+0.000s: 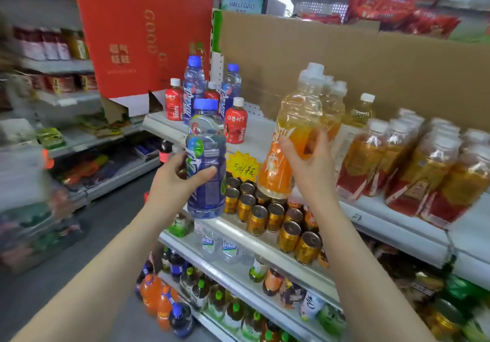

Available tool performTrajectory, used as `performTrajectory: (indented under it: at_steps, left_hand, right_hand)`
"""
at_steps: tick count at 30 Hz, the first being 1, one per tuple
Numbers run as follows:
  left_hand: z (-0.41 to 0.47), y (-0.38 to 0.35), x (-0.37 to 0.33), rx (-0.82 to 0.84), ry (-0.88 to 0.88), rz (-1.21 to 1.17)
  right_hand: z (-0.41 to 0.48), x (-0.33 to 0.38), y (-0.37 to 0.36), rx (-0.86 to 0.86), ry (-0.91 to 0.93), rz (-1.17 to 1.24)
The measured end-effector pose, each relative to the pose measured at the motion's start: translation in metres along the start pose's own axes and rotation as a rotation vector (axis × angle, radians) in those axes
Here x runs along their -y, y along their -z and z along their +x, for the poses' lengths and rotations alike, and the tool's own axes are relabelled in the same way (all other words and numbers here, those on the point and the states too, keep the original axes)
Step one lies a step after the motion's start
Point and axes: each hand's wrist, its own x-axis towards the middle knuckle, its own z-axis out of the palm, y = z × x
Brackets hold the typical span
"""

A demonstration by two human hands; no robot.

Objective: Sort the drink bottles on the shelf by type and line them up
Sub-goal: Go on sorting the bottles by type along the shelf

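My left hand (177,179) grips a blue-capped bottle with a purple label (206,161), held in the air in front of the shelf's left end. My right hand (309,168) grips an orange-labelled bottle with a white cap (294,132), tilted above the shelf edge. On the white top shelf (261,126) at the left stand two more blue-capped bottles (194,87) and three small red juice bottles (235,121). More orange bottles (331,102) stand behind the one I hold. Rows of amber tea bottles with red labels (413,166) fill the right side.
A cardboard sheet (344,57) backs the shelf. A red gift box (143,31) leans at the far left. Gold cans (267,219) fill the shelf below, with a yellow price tag (242,166) above them. Lower shelves hold mixed bottles. The aisle floor (53,288) lies to the left.
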Motion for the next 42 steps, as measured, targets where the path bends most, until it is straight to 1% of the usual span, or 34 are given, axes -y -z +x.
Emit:
performTrajectory:
  at_steps: [5,9,13,18,21,27,34,36,38,39,40,42]
  left_hand:
    - [0.061,0.030,0.014,-0.027,-0.008,0.024]
    - [0.115,0.041,0.022,-0.009,-0.031,0.009]
    - [0.167,0.047,0.028,-0.001,-0.062,0.012]
    - [0.214,0.049,0.039,0.031,-0.087,0.004]
    - [0.236,0.045,0.044,0.051,-0.103,-0.010]
    - [0.269,0.039,0.050,0.155,-0.118,-0.017]
    - [0.288,0.040,0.056,0.240,-0.088,-0.067]
    - [0.294,0.041,0.058,0.254,-0.088,-0.067]
    - [0.297,0.042,0.061,0.265,-0.086,-0.071]
    - [0.299,0.043,0.063,0.268,-0.088,-0.074]
    - [0.300,0.043,0.064,0.270,-0.091,-0.077]
    - [0.302,0.044,0.066,0.278,-0.093,-0.083]
  right_hand:
    - [0.069,0.010,-0.059,-0.077,0.043,-0.133]
    - [0.132,0.010,-0.092,-0.155,0.074,-0.169]
    - [0.191,0.000,-0.128,-0.220,0.042,-0.195]
    - [0.235,-0.025,-0.151,-0.172,-0.078,-0.272]
    - [0.243,-0.043,-0.162,-0.148,-0.140,-0.319]
    - [0.237,-0.067,-0.177,-0.139,-0.287,-0.440]
    - [0.235,-0.072,-0.184,-0.286,-0.368,-0.551]
    - [0.234,-0.068,-0.185,-0.290,-0.405,-0.574]
    - [0.230,-0.063,-0.186,-0.255,-0.428,-0.611]
    - [0.225,-0.059,-0.186,-0.257,-0.408,-0.629]
    - [0.219,-0.055,-0.187,-0.283,-0.345,-0.637]
    - [0.201,-0.041,-0.189,-0.311,-0.164,-0.604]
